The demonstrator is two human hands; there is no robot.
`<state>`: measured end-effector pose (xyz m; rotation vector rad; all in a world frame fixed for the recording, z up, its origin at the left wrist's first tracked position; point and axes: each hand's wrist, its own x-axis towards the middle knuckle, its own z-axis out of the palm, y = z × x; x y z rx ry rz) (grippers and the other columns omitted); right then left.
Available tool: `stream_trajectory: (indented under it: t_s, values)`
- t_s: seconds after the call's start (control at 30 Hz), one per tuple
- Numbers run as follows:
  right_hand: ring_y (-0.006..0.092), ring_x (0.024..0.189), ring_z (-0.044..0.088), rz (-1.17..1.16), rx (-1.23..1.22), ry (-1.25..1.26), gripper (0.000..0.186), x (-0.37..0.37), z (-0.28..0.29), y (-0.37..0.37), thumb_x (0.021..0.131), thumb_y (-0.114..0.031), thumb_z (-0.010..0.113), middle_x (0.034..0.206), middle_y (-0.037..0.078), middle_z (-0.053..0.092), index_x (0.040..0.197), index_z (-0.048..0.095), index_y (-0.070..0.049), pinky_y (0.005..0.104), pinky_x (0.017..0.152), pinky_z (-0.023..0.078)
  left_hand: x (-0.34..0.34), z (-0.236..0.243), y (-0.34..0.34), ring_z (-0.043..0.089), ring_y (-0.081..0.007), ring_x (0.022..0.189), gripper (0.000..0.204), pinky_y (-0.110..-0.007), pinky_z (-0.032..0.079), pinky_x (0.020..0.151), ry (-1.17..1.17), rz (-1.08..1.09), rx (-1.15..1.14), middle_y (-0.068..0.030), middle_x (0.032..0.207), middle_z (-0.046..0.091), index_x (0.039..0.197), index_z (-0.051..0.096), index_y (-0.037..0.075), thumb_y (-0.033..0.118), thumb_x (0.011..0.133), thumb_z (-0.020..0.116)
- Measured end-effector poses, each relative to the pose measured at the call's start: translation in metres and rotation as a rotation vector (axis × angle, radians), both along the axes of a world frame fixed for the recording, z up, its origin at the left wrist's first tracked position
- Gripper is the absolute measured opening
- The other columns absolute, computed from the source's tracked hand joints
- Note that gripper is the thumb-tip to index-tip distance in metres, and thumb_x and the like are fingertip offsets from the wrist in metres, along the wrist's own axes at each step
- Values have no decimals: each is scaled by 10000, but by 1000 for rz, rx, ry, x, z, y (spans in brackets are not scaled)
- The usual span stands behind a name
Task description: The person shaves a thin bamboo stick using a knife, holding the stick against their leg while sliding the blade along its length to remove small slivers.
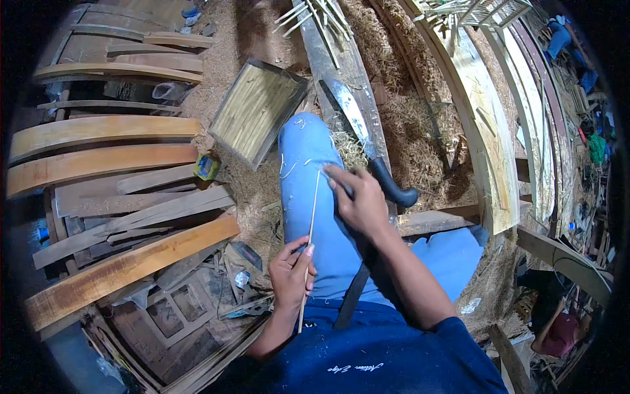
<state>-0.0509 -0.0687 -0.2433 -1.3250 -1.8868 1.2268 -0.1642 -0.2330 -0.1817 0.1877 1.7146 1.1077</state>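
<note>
My left hand (pixel 293 270) is closed around a thin pale stick (pixel 314 209), which slants upward over my blue-trousered leg. Its lower end reaches toward my shirt. Close to the stick's upper tip is my right hand (pixel 359 202), its fingers curled and the index finger stretched toward the tip. Something dark and small shows between those fingers, too little of it to name. Just right of my knee a large knife (pixel 353 113) with a curved black handle lies on a long worn plank (pixel 315 49). Pale shavings cling to the trousers.
A shallow wooden box (pixel 259 111) holding pale strips rests on the shavings left of the plank. More thin sticks (pixel 320 14) lie at the plank's far end. Curved timbers (pixel 105 134) line the left side, and a large pale beam (pixel 482 118) stands right. People (pixel 561 39) are at far right.
</note>
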Motion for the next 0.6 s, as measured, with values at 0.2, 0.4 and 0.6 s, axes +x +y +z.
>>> stream_trajectory:
  t_s: [0.2,0.4,0.6]
  values:
    - [377,813,652,-39,3,124,308,13,7,-12,893,-127,672,918,184,633,1193,706,-186,438,728,523,-8,1,-2,471,-79,410,303,-210,324,337,-108,39,84,-52,661,602,1220,608,-9,129,952,638]
    - [303,688,624,148,-106,140,408,28,23,-52,862,-58,678,858,151,608,1237,697,-217,395,621,510,-11,0,30,486,-73,449,295,-208,331,353,35,-41,69,-69,724,614,1208,598,-24,123,955,637]
    - [226,636,569,152,-55,163,445,23,23,-64,839,23,673,837,117,570,1234,704,-180,333,589,472,-11,-15,48,482,-82,431,219,-217,333,345,66,34,148,-83,698,615,1124,625,-43,107,963,622]
